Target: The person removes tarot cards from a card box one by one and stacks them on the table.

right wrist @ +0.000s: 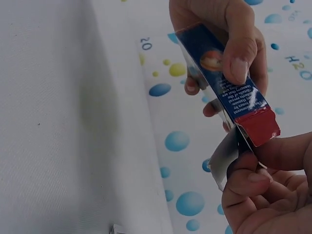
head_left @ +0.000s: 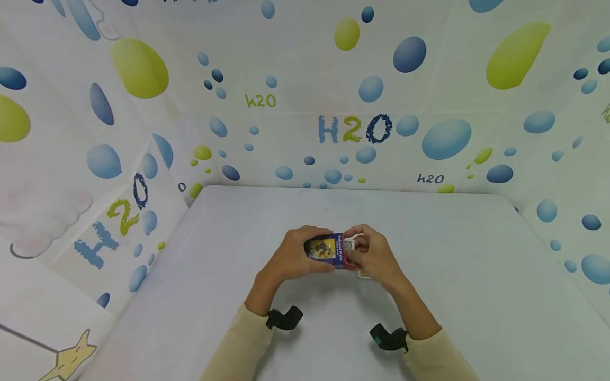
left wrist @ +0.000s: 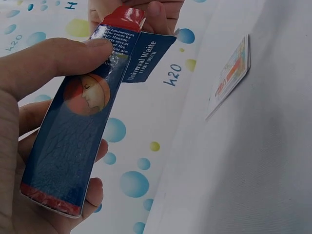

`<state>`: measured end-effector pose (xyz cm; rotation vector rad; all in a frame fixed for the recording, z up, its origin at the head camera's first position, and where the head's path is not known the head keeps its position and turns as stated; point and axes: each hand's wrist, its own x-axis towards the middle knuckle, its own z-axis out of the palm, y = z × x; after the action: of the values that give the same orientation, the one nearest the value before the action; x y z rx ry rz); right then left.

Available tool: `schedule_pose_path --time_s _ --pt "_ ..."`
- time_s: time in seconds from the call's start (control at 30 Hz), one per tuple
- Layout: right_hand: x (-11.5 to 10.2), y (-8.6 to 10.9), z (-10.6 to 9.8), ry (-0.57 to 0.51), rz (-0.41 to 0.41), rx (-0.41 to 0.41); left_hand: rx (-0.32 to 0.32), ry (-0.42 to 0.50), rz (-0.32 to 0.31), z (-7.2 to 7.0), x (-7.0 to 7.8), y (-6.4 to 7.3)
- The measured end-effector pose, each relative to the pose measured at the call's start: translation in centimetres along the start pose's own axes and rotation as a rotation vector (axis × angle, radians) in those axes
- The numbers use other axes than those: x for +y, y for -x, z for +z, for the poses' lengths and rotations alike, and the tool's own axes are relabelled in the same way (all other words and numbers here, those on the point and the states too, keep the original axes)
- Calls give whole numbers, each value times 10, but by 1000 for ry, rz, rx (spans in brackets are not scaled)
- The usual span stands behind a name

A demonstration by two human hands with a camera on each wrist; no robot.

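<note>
My left hand (head_left: pixel 301 254) grips a dark blue tarot card box (left wrist: pixel 73 141) with red ends, thumb along one narrow side and fingers round the other. "Universal Waite Tarot Deck" is printed on it, and a moon face shows on its side. A front panel (left wrist: pixel 151 57) flares outward at the open end. There my right hand (head_left: pixel 374 256) has its curled fingers and thumb, next to the red end flap (right wrist: pixel 257 127). In the head view a pale printed piece (head_left: pixel 349 244) shows between fingers and box; I cannot tell whether it is a card.
Below the right hand, a small stack of cards (left wrist: pixel 231 75) lies on the white table (head_left: pixel 438 238). Behind and at both sides hangs a white sheet (head_left: pixel 295 63) with blue and green drops. A black wrist camera (head_left: pixel 285 318) projects from each wrist.
</note>
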<state>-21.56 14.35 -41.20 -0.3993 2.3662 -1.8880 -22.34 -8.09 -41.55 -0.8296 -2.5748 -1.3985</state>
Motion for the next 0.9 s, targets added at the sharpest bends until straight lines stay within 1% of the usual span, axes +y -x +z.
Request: schedule_pose_path --time_s 0.13,0.37,0.6,0.9 --pt "0 0 -2 35 -27 17 13 3 -17 -2 0 1" --pt "-2 1 -5 56 -24 57 36 -1 -3 -5 -1 0" --pt "-2 1 -9 61 -34 63 47 23 -35 -9 -1 1" --pt "-2 0 -11 44 -49 57 80 39 -25 -13 -2 2"
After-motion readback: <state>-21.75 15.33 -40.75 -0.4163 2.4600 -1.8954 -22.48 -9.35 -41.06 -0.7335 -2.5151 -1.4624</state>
